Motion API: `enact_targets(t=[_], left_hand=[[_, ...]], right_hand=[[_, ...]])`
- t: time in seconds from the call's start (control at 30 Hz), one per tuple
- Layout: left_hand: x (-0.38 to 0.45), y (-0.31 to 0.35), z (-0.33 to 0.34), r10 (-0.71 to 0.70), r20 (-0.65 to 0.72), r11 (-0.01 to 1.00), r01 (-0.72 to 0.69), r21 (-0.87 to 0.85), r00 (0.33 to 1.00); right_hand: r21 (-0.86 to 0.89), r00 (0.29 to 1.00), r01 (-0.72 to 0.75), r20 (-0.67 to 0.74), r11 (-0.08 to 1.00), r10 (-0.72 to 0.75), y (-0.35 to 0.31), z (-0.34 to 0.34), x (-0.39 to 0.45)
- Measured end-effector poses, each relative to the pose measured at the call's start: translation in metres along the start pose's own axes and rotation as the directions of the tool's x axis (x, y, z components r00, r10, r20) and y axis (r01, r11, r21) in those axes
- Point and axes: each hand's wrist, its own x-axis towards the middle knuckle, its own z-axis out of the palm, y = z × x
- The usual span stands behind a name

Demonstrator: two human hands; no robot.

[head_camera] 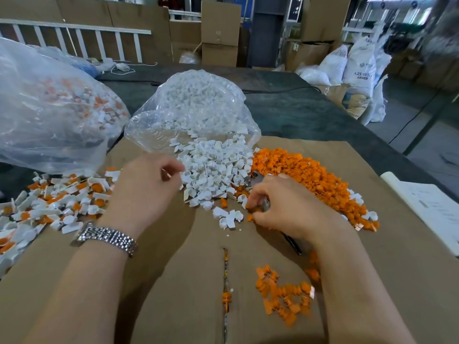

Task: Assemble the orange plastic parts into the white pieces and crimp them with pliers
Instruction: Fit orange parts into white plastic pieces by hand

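Observation:
A heap of white pieces (213,167) spills from a clear bag onto the cardboard sheet. To its right lies a heap of orange parts (305,175). My left hand (146,187), with a metal watch on the wrist, reaches into the left edge of the white heap, fingers curled; what they pinch is hidden. My right hand (280,207) holds the pliers (255,180), whose metal jaws stick out above the fingers and whose dark handle shows below the wrist. Its fingertips pinch at an orange part (249,207) at the foot of the heaps.
Assembled white-and-orange pieces (54,207) pile at the left, below a big clear bag (49,108) holding more. A small cluster of orange parts (283,296) lies near me. A slit runs down the cardboard (173,281). Boxes and white sacks stand behind the table.

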Motion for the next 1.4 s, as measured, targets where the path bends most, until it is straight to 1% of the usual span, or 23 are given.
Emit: enact_targets(t=[0.07,0.13,0.23,0.3,0.37,0.5,0.63,0.73,0.77,0.83,0.87,0.9,0.93,0.97,1.03,1.07,1.1,1.13,1.17,1.2,1.23,1.33,1.4], left_hand=[[-0.004,0.004,0.008,0.098,0.195,0.995,-0.090,-0.049,0.976],[-0.007,0.008,0.013,0.188,0.313,0.982,-0.175,-0.069,0.931],[-0.011,0.013,0.019,0.277,0.386,0.960,-0.267,-0.080,0.880],[-0.013,0.015,0.025,0.294,0.421,0.946,-0.324,0.000,0.858],[-0.014,0.018,0.031,0.296,0.429,0.931,-0.359,0.071,0.853],[-0.015,0.023,0.031,0.284,0.421,0.940,-0.337,0.056,0.862],[-0.016,0.025,0.034,0.263,0.427,0.940,-0.329,0.088,0.865],[-0.015,0.024,0.034,0.212,0.429,0.957,-0.276,0.091,0.878],[-0.014,0.023,0.033,0.196,0.417,0.967,-0.246,0.068,0.887],[-0.013,0.021,0.031,0.149,0.344,0.988,-0.150,-0.026,0.927],[-0.013,0.021,0.029,0.103,0.297,0.992,-0.076,-0.101,0.949],[-0.013,0.021,0.027,0.042,0.264,0.978,0.014,-0.207,0.963],[-0.012,0.021,0.026,-0.015,0.265,0.937,0.106,-0.332,0.964],[-0.012,0.022,0.024,-0.055,0.294,0.875,0.188,-0.446,0.954],[-0.012,0.025,0.021,-0.079,0.360,0.726,0.301,-0.618,0.929],[-0.012,0.025,0.022,-0.084,0.381,0.620,0.348,-0.704,0.921],[-0.011,0.026,0.022,-0.093,0.399,0.487,0.392,-0.781,0.912],[-0.010,0.026,0.023,-0.098,0.411,0.365,0.417,-0.832,0.906],[-0.010,0.025,0.024,-0.101,0.411,0.287,0.422,-0.860,0.906],[-0.009,0.026,0.025,-0.098,0.400,0.262,0.412,-0.873,0.911],[-0.009,0.026,0.026,-0.091,0.388,0.267,0.398,-0.878,0.917],[-0.012,0.028,0.026,-0.055,0.361,0.349,0.357,-0.867,0.931],[-0.013,0.031,0.024,-0.049,0.327,0.421,0.316,-0.850,0.944]], right_hand=[[-0.067,1.000,0.005,0.001,0.998,-0.005,-0.003,0.000,0.000],[-0.100,1.000,0.010,-0.012,0.995,-0.012,-0.006,0.002,0.000],[-0.099,1.000,-0.012,-0.009,0.995,0.011,-0.011,0.006,0.002],[-0.096,1.000,-0.003,-0.028,0.995,0.000,-0.013,0.008,0.002],[-0.078,0.998,0.011,-0.066,0.997,-0.016,-0.015,0.009,0.002],[0.025,0.995,-0.004,-0.102,1.000,0.007,-0.015,0.007,0.001],[0.035,0.992,-0.003,-0.124,0.999,0.008,-0.017,0.006,0.001],[0.094,0.983,-0.012,-0.181,0.996,0.029,-0.017,0.005,0.002],[0.134,0.978,-0.011,-0.205,0.991,0.038,-0.016,0.005,0.004],[0.264,0.961,-0.004,-0.265,0.964,0.077,-0.016,0.005,0.007],[0.373,0.949,0.000,-0.293,0.928,0.118,-0.016,0.005,0.008],[0.508,0.937,0.005,-0.302,0.861,0.173,-0.016,0.004,0.008],[0.643,0.933,0.013,-0.283,0.766,0.222,-0.016,0.003,0.008],[0.749,0.937,0.019,-0.243,0.662,0.249,-0.016,0.002,0.008],[0.875,0.957,0.023,-0.159,0.484,0.243,-0.016,0.000,0.006],[0.913,0.965,0.027,-0.130,0.407,0.226,-0.018,-0.001,0.006],[0.939,0.971,0.034,-0.112,0.342,0.210,-0.019,-0.002,0.005],[0.954,0.975,0.044,-0.106,0.297,0.196,-0.020,-0.003,0.005],[0.957,0.976,0.059,-0.115,0.285,0.184,-0.022,-0.003,0.005],[0.949,0.975,0.077,-0.135,0.305,0.175,-0.023,-0.003,0.004],[0.934,0.972,0.095,-0.161,0.344,0.169,-0.024,-0.002,0.004],[0.892,0.960,0.133,-0.224,0.432,0.168,-0.027,-0.001,0.002],[0.861,0.953,0.135,-0.249,0.491,0.175,-0.029,0.000,0.002]])
